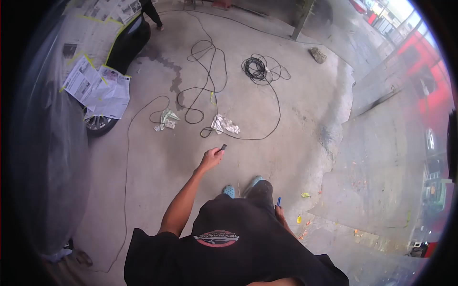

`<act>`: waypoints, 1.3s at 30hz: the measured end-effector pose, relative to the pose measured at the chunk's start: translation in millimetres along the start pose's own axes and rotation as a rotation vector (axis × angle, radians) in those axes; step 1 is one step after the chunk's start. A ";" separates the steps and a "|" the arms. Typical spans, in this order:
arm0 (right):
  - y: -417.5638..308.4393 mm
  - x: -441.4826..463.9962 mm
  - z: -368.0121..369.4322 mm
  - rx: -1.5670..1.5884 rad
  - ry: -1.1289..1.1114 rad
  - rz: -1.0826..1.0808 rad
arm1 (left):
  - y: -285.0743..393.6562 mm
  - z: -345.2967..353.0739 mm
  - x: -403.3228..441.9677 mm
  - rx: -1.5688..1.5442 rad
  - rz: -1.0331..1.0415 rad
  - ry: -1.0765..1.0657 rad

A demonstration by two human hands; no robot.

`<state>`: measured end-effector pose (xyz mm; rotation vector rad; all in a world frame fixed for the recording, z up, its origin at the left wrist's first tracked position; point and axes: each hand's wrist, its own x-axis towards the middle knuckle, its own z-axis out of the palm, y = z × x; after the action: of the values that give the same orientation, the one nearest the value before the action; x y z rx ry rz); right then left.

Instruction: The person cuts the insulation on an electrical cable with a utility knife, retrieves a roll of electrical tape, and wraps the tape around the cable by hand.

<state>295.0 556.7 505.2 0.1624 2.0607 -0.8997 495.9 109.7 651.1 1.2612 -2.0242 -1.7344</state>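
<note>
My left hand is out in front of me at waist height, fingers closed around a small dark, short object whose kind I cannot make out. Down by my right thigh, my right hand is closed on a slim blue stick-like object, its tip pointing forward. On the concrete floor beyond my left hand lie a crumpled silvery-white sheet and a pale green crumpled cloth or paper.
A long black cable loops over the floor, with a coil ahead. At left, a car wheel shows below taped newspaper and clear plastic sheeting. Another person's leg is far ahead. A rock sits right.
</note>
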 end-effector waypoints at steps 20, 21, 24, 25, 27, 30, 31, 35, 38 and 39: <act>-553.2 411.7 -30.8 -0.264 -0.295 -0.130 | -116.4 126.2 109.6 -0.166 -0.885 0.073; -569.6 423.1 -14.3 -0.276 -0.317 -0.115 | -108.2 124.3 132.1 -0.257 -0.970 0.097; -620.1 457.1 45.4 -0.337 -0.399 -0.096 | -72.0 95.9 220.1 -0.403 -1.099 0.258; -624.5 477.8 67.4 -0.364 -0.440 -0.103 | -67.7 83.8 252.9 -0.434 -1.081 0.297; -671.2 467.3 106.5 -0.476 -0.445 -0.111 | -39.5 48.2 327.2 -0.441 -1.024 0.322; -714.7 472.9 156.1 -0.629 -0.453 -0.079 | -12.2 -5.1 435.5 -0.447 -0.899 0.367; -734.4 471.0 171.0 -0.687 -0.467 -0.095 | 17.6 -30.0 476.9 -0.428 -0.861 0.398; -811.0 480.9 217.1 -0.557 -0.503 -0.075 | 40.5 -81.1 604.0 -0.489 -0.668 0.378; -807.5 529.6 241.3 -0.448 -0.535 -0.061 | 22.4 -88.5 671.2 -0.437 -0.608 0.349; -810.9 546.3 249.1 -0.464 -0.526 -0.048 | 5.9 -85.5 691.0 -0.413 -0.579 0.342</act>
<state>-218.5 -309.2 437.2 -0.3415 1.7185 -0.4083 119.2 -431.7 428.0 1.9363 -1.0994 -1.8499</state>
